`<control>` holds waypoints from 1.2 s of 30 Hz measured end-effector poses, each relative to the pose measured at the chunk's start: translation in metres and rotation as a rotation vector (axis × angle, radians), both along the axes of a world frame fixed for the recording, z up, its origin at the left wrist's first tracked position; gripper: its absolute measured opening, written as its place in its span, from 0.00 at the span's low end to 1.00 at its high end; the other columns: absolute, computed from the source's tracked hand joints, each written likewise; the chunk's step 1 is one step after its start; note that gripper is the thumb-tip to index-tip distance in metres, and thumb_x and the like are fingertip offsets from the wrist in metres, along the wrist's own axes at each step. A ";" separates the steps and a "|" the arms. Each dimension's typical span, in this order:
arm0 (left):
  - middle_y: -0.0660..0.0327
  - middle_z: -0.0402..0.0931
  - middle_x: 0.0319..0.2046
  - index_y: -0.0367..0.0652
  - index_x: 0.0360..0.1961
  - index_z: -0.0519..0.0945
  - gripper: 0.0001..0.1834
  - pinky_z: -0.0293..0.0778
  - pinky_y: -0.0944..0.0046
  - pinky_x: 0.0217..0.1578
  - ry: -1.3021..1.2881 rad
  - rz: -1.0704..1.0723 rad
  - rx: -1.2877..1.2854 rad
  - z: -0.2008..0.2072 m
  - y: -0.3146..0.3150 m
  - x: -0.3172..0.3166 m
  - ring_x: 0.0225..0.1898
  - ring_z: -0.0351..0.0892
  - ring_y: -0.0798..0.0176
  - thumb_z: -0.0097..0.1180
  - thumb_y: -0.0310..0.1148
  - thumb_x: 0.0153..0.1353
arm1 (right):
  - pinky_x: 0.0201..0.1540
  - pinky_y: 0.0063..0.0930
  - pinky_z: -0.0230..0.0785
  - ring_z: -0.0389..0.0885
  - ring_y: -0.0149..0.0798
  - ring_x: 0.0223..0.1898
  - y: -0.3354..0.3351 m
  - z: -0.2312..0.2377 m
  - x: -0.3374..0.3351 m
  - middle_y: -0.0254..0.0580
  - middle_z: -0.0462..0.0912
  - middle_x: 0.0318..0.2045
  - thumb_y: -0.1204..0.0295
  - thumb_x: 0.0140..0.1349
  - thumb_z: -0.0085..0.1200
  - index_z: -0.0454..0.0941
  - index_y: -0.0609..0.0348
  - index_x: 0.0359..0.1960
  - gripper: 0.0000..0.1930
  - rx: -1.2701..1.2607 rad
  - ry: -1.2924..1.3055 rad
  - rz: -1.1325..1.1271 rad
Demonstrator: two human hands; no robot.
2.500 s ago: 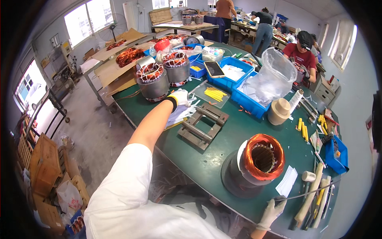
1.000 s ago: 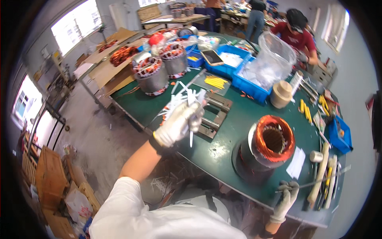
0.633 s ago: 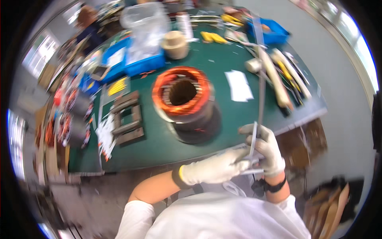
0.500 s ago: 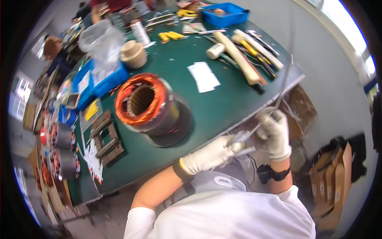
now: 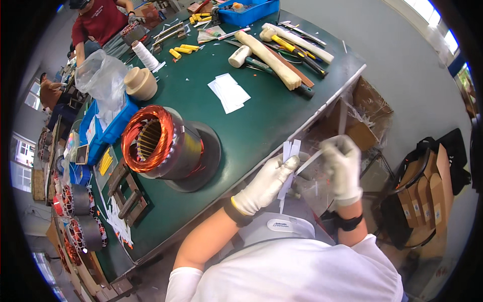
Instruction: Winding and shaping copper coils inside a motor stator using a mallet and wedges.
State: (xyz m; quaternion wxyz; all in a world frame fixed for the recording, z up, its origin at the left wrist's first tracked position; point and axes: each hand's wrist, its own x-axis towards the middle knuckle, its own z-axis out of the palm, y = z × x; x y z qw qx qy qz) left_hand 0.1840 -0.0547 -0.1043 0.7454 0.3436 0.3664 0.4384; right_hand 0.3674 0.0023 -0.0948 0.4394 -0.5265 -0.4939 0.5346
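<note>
My left hand [image 5: 266, 182], in a white glove, is closed on a small bunch of flat white strips [image 5: 288, 150] just off the table's front edge. Beside it my right hand [image 5: 343, 168], also gloved, is blurred by motion. Its fingers are curled round one end of a long thin white strip [image 5: 310, 162], whose other end reaches to the bunch in my left hand. On the table, left of my hands, a motor stator [image 5: 186, 148] with orange copper windings lies tilted on a round dark base [image 5: 214, 143].
The green table [image 5: 196, 95] bears white paper sheets [image 5: 229, 93], a white-headed mallet [image 5: 240, 56], several hammers and wooden bars, a thread spool [image 5: 145, 54], blue bins [image 5: 113, 126] and a brown frame [image 5: 128, 194]. Another person [image 5: 103, 25] works across the table. Cardboard [image 5: 427, 186] stands at right.
The view has shifted, so the table things sit further left. The long strip that rose above my right hand now slants between both hands. The bunch in my left hand now points upward.
</note>
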 end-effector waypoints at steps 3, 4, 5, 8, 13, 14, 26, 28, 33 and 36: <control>0.63 0.72 0.28 0.40 0.58 0.68 0.32 0.58 0.75 0.19 -0.001 -0.025 -0.153 -0.002 -0.003 -0.018 0.19 0.60 0.78 0.51 0.56 0.66 | 0.28 0.16 0.61 0.68 0.20 0.26 0.026 0.014 0.021 0.28 0.74 0.24 0.72 0.57 0.59 0.79 0.64 0.41 0.12 0.384 -0.321 -0.316; 0.67 0.68 0.25 0.40 0.57 0.68 0.28 0.51 0.75 0.19 -0.020 -0.017 -0.101 -0.003 -0.003 -0.021 0.19 0.56 0.79 0.54 0.51 0.66 | 0.28 0.16 0.61 0.68 0.20 0.26 0.028 0.017 0.025 0.28 0.74 0.24 0.72 0.57 0.59 0.79 0.64 0.41 0.12 0.435 -0.302 -0.307; 0.67 0.68 0.25 0.40 0.57 0.68 0.28 0.51 0.75 0.19 -0.036 -0.026 -0.071 -0.004 -0.003 -0.024 0.19 0.56 0.79 0.54 0.51 0.66 | 0.28 0.16 0.60 0.68 0.20 0.25 0.027 0.019 0.026 0.27 0.73 0.23 0.72 0.56 0.60 0.79 0.64 0.44 0.15 0.380 -0.340 -0.251; 0.72 0.59 0.23 0.42 0.52 0.69 0.22 0.50 0.76 0.19 -0.081 -0.139 -0.063 -0.006 -0.003 -0.023 0.20 0.54 0.80 0.57 0.44 0.65 | 0.27 0.18 0.62 0.67 0.21 0.23 0.008 0.014 0.012 0.24 0.71 0.22 0.75 0.52 0.61 0.79 0.64 0.50 0.21 0.070 -0.158 0.072; 0.71 0.63 0.28 0.43 0.50 0.68 0.20 0.53 0.77 0.19 0.037 -0.216 -0.062 -0.001 -0.012 -0.014 0.21 0.55 0.80 0.57 0.44 0.65 | 0.30 0.17 0.64 0.70 0.21 0.26 -0.015 -0.004 -0.033 0.28 0.75 0.25 0.73 0.53 0.64 0.79 0.66 0.39 0.13 -0.071 0.052 0.361; 0.71 0.64 0.29 0.43 0.50 0.68 0.21 0.55 0.77 0.20 0.028 -0.215 -0.081 0.000 -0.015 -0.015 0.21 0.56 0.80 0.57 0.45 0.65 | 0.30 0.18 0.63 0.69 0.21 0.27 -0.013 -0.004 -0.035 0.28 0.75 0.24 0.72 0.55 0.63 0.78 0.64 0.33 0.10 -0.100 0.005 0.383; 0.66 0.73 0.28 0.39 0.51 0.73 0.24 0.61 0.77 0.21 -0.120 -0.263 -0.152 -0.033 -0.030 -0.038 0.25 0.71 0.74 0.47 0.50 0.69 | 0.23 0.15 0.57 0.65 0.18 0.21 0.007 -0.008 -0.029 0.28 0.75 0.25 0.69 0.57 0.62 0.77 0.61 0.34 0.09 -0.041 0.056 0.301; 0.63 0.75 0.32 0.37 0.54 0.72 0.26 0.65 0.76 0.25 -0.007 -0.233 -0.126 -0.041 -0.026 -0.036 0.30 0.73 0.72 0.46 0.51 0.70 | 0.16 0.14 0.50 0.60 0.17 0.16 0.012 -0.004 -0.024 0.25 0.72 0.23 0.70 0.60 0.57 0.77 0.61 0.34 0.07 -0.032 0.088 0.131; 0.49 0.57 0.65 0.33 0.71 0.47 0.48 0.64 0.64 0.58 0.593 -0.064 0.349 -0.049 -0.007 -0.017 0.60 0.63 0.60 0.51 0.57 0.65 | 0.15 0.13 0.46 0.58 0.17 0.14 0.023 0.019 0.002 0.27 0.71 0.21 0.71 0.61 0.57 0.75 0.62 0.34 0.07 0.010 0.242 -0.002; 0.51 0.54 0.66 0.33 0.72 0.43 0.54 0.60 0.64 0.62 -0.005 -0.094 0.199 -0.039 -0.006 -0.006 0.64 0.58 0.60 0.59 0.57 0.60 | 0.16 0.14 0.48 0.61 0.18 0.15 0.012 0.020 -0.002 0.28 0.72 0.22 0.72 0.58 0.59 0.75 0.62 0.33 0.07 -0.101 0.085 0.161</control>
